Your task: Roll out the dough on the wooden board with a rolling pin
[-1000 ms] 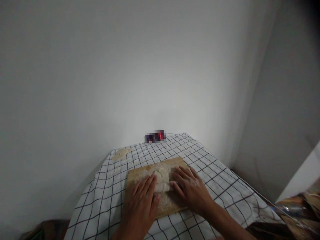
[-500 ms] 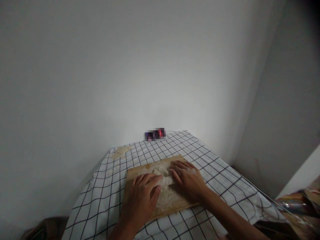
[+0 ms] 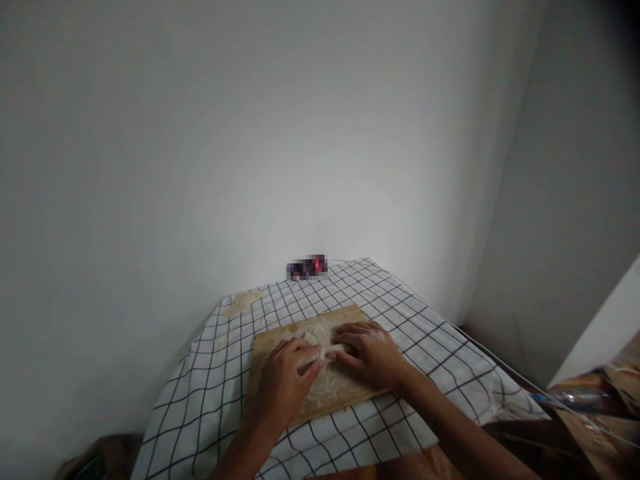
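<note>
A wooden board [image 3: 345, 399] dusted with flour [image 3: 324, 393] lies on the checked cloth. Over its left half, my left hand [image 3: 290, 367] curls with thumb and fingers around one end of a short, pale, floury rolling pin [image 3: 334, 349]. My right hand [image 3: 367, 350] is closed over the other end, fingers bent and thumb toward the middle. Most of the pin is hidden by my hands. Just beyond it, a small pale piece of dough [image 3: 311, 337] lies on the floured board.
The white cloth with dark grid lines [image 3: 400, 320] covers the table. Flat pale dough [image 3: 243, 303] lies at its far left corner. A blurred-out dark and red object [image 3: 307, 267] stands against the wall [image 3: 280, 167]. Shiny packaging [image 3: 585, 397] is at the lower right.
My hands have drawn closer together, with fingers more curled around the pin. The pin now lies slightly beyond its earlier place, nearer the dough. The view has shifted a little.
</note>
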A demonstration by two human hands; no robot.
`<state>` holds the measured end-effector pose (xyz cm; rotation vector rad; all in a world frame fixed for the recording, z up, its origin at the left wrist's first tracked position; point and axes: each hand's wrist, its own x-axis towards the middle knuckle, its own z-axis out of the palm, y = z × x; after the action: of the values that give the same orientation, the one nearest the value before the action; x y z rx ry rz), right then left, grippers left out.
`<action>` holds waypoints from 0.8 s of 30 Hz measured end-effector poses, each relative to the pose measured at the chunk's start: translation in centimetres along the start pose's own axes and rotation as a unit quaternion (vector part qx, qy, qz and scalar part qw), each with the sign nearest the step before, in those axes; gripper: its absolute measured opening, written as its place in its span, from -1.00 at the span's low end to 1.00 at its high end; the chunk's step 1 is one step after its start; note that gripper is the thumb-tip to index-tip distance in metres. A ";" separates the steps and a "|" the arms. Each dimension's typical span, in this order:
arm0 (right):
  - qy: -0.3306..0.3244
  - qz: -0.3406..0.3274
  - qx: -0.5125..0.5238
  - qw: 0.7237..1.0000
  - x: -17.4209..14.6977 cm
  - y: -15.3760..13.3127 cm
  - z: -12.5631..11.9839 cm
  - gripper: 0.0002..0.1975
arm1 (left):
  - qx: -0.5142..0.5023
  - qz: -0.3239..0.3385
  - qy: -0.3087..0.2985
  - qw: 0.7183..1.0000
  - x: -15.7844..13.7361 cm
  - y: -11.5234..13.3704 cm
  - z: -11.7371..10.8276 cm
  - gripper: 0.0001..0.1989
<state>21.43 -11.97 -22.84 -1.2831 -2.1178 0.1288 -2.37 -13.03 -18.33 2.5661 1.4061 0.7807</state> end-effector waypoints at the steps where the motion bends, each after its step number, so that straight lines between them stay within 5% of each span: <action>1: 0.000 -0.003 0.006 1.000 -0.1 0.1 0.0 -0.62 | -0.004 0.002 0.002 1.000 0.0 0.1 -0.1 -0.75; 14: 0.002 -0.002 0.021 1.000 -0.6 0.3 0.2 -0.61 | -0.100 -0.015 -0.013 0.995 1.2 -0.3 0.2 -0.59; 24: 0.009 -0.004 0.003 1.000 -0.7 0.2 0.3 -0.63 | -0.121 -0.018 -0.068 0.990 2.2 -0.2 -0.4 -0.72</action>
<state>21.63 -12.37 -23.44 -1.2671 -2.1069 0.1190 -1.78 -11.18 -17.25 2.3545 1.2303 0.7069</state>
